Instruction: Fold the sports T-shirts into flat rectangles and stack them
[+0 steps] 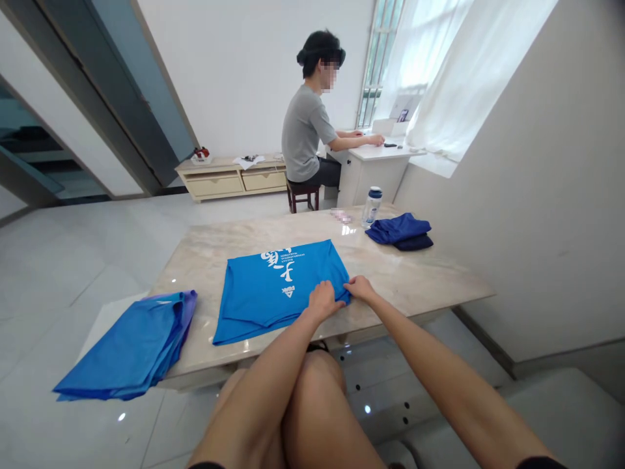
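A blue T-shirt point(258, 286) with white lettering lies flat and folded on the marble-look table point(405, 283). At its near right corner, my right hand point(360, 288) is closed, pinching the edge of the fabric between thumb and fingers. My left hand point(326, 299) rests just left of it on the same corner, fingers bent on the cloth. Its fingertips are partly hidden, but they seem to grip the fabric. On the table's left end a stack of blue folded cloths point(131, 345) hangs over the edge, with a purple one showing beneath.
Dark blue folded clothes point(400, 229) and a clear bottle with a blue lid point(372, 207) stand at the table's far right. Beyond, a person in a grey shirt point(303, 130) sits at a white desk point(375, 153). A low cabinet point(229, 179) lines the back wall.
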{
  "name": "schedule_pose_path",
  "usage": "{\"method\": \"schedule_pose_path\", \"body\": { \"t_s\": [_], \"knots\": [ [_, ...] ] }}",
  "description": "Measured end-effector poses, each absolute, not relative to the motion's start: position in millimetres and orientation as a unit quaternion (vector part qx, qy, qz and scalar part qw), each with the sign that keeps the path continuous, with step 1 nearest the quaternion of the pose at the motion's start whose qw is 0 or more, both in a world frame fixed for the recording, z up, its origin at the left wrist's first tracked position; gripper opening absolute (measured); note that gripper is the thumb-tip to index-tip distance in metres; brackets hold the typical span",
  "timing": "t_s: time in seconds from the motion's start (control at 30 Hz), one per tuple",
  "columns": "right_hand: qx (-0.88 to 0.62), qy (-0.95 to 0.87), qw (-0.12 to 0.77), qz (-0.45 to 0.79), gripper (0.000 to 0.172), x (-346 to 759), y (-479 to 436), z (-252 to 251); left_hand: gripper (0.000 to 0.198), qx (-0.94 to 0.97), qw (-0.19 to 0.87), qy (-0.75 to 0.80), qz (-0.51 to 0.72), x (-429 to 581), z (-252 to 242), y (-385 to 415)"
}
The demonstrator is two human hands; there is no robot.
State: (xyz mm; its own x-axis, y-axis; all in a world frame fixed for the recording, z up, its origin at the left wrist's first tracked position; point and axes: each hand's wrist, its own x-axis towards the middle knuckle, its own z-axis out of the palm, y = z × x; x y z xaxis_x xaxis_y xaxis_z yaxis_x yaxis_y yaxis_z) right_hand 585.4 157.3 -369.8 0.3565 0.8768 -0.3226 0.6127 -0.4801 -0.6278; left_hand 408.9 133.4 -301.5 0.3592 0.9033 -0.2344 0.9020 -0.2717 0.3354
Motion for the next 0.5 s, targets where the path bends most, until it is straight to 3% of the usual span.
{"method": "schedule_pose_path", "body": {
  "t_s": [0.1, 0.27, 0.5],
  "knots": [
    [-0.766, -0.46, 0.235, 0.382, 0.025, 589.4, 162.9, -368.0, 0.063, 0.788, 0.239, 0.567, 0.022, 431.5, -315.4, 137.8],
    [-0.722, -0.452, 0.287, 0.437, 0.027, 602.3, 156.2, -354.2, 0.029, 0.738, 0.295, 0.603, 0.066, 450.7, -316.7, 157.9],
    [-0.664, -0.347, 0.362, 0.554, 0.046, 605.2, 131.7, -352.9, 0.029, 0.732, 0.319, 0.592, 0.112, 453.8, -288.9, 130.9]
  ]
}}
